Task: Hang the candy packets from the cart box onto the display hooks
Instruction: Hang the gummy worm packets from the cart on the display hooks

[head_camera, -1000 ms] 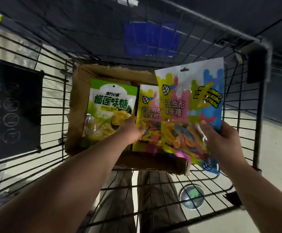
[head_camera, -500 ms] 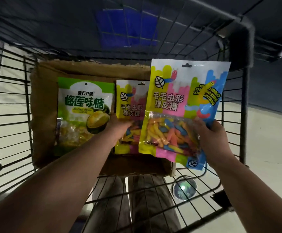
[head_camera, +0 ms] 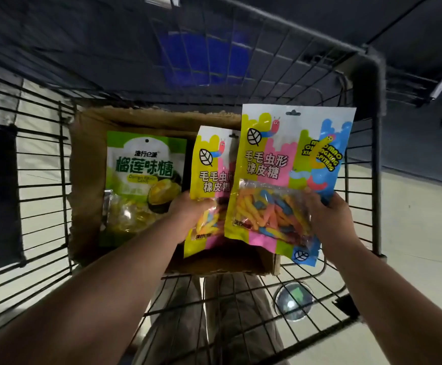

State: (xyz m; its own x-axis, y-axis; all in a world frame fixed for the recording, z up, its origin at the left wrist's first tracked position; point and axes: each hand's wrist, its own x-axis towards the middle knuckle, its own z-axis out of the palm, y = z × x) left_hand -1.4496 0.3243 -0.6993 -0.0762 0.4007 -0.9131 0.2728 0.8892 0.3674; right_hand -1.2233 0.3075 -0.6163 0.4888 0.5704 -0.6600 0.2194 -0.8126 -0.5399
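A torn cardboard box (head_camera: 88, 180) sits inside the wire cart (head_camera: 367, 159). My right hand (head_camera: 327, 219) grips a colourful worm-gummy packet (head_camera: 288, 164) by its lower right side and holds it upright above the box. My left hand (head_camera: 188, 214) grips a second worm-gummy packet (head_camera: 212, 169) at its lower left, lifted out of the box; its right part is hidden behind the first packet. A green durian candy packet (head_camera: 143, 180) lies in the box on the left. No display hooks are in view.
The cart's wire walls rise on the left, far side and right, with a thick grey corner post (head_camera: 377, 127). A blue panel (head_camera: 204, 59) shows beyond the far wall. Below the cart floor are trouser legs (head_camera: 214, 320) and a round caster (head_camera: 293, 301). Pale floor lies to the right.
My left hand has closed on the second gummy packet and lifted it up from the box. The right hand keeps its packet raised, now straighter and nearer the left one.
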